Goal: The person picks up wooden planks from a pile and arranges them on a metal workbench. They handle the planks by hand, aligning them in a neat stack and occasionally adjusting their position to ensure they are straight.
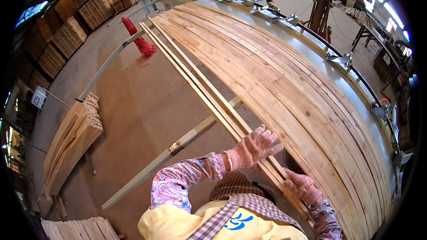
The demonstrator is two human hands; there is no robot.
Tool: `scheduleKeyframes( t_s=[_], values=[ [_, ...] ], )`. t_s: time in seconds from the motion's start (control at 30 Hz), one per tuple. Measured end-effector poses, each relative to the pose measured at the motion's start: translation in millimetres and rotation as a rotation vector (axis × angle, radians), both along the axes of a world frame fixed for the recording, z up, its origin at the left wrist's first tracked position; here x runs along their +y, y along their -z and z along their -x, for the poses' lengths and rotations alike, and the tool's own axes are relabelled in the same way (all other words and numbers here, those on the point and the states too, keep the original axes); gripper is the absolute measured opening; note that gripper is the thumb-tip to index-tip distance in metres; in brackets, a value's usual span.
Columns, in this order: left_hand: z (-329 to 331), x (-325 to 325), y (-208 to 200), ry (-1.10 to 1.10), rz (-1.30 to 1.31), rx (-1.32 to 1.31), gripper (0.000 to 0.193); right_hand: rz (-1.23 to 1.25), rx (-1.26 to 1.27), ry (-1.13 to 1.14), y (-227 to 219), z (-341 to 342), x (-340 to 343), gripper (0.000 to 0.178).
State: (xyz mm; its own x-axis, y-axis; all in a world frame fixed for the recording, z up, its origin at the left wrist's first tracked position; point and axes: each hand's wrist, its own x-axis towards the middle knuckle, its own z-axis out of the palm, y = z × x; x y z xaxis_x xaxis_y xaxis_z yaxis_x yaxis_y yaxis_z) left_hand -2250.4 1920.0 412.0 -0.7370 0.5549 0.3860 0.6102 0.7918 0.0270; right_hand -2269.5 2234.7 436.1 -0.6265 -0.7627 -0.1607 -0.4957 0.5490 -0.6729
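Lower centre of head view: gloved left hand across narrow wooden strips, fingers extended, slightly parted. Lower right: gloved right hand, fingers curled at strip edge. Can't tell either grip. Strips run upper left to lower right, beside wide plank panel.

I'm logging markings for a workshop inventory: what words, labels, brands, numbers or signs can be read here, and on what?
None can be read with certainty.
Yellow garment: a blue mark of curved strokes, not legible as a word or number.
Pale panel at the far left: too small and blurred to tell whether it bears writing.
Wooden boards: grain and knots, no lettering I can make out.
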Motion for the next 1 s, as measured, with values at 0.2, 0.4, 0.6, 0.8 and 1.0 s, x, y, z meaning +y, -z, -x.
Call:
scheduleKeyframes(
  t_s=[0.2,0.4,0.6,0.8,1.0],
  values=[
    [9,2,-13,-0.001,0.230,-0.269,0.059,-0.080,0.068,-0.110,-17,5,-7,0.047],
    [17,-3,-20,0.059,0.218,-0.534,0.062,-0.223,0.704,0.068,-20,30,-36,0.046],
    [12,-8,2,0.047,-0.059,-0.260,0.101,-0.236,0.585,0.013,11,50,-30,0.048],
    [16,-5,-5,0.032,0.000,-0.364,0.089,-0.111,0.279,-0.110,-12,57,-25,0.058],
    [23,-3,3,0.069,0.030,-0.436,0.077,-0.488,0.896,0.062,36,84,-16,0.063]
  ],
)
